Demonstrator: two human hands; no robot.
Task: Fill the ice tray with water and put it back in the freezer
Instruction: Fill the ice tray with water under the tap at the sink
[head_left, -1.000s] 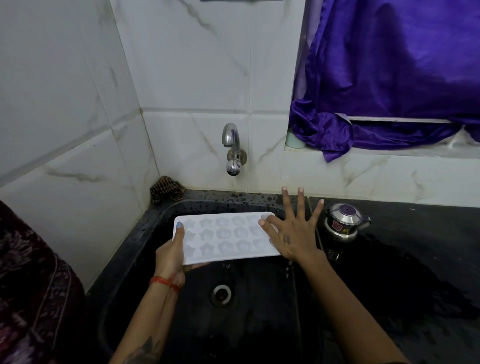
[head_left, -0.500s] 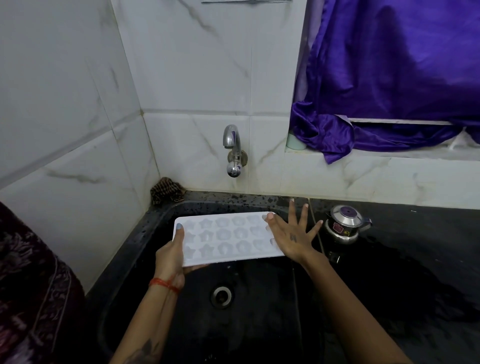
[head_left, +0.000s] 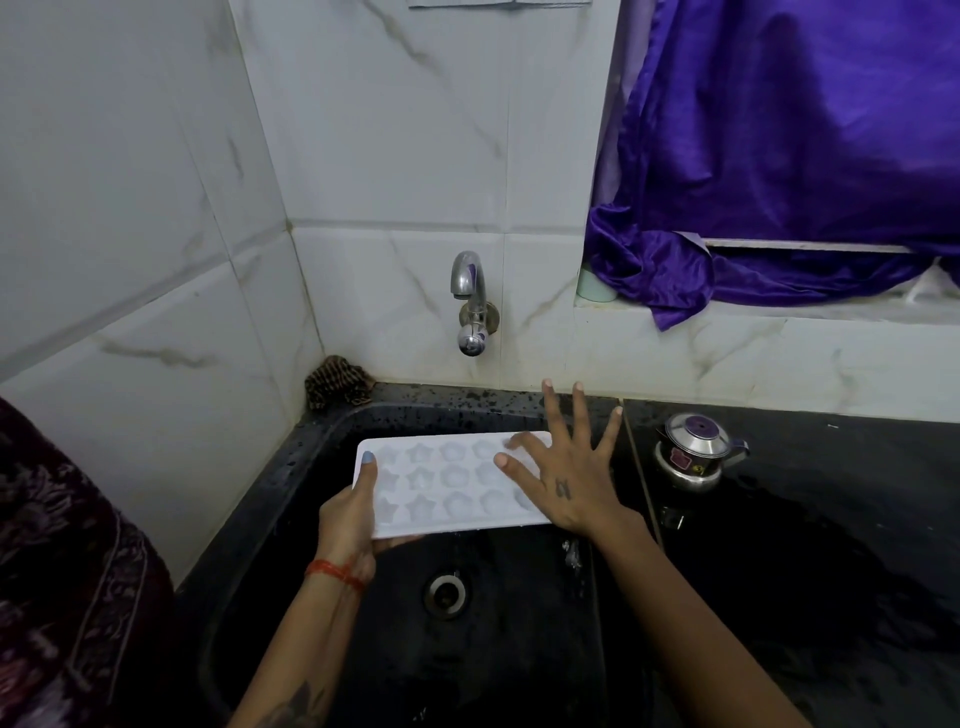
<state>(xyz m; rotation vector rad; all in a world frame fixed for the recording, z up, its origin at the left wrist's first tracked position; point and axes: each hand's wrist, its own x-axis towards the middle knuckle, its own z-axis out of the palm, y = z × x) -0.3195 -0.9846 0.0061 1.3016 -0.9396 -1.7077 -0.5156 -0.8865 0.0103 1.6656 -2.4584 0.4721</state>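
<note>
A white ice tray (head_left: 441, 480) with star and flower shaped cells is held level over the black sink (head_left: 322, 441), below the chrome tap (head_left: 470, 306). My left hand (head_left: 350, 525) grips the tray's left end, thumb on top and fingers underneath. My right hand (head_left: 563, 467) lies over the tray's right end with its fingers spread straight; the thumb and forefinger touch the top of the tray. No water runs from the tap. I cannot tell whether the cells hold water.
The sink drain (head_left: 445, 595) lies below the tray. A small steel kettle (head_left: 693, 457) stands on the wet black counter to the right. A brown scrubber (head_left: 337, 382) sits in the back left corner. A purple curtain (head_left: 779, 156) hangs over the ledge.
My right hand has slid left along the tray's top, its fingers still spread. The tray and my left hand have stayed nearly still.
</note>
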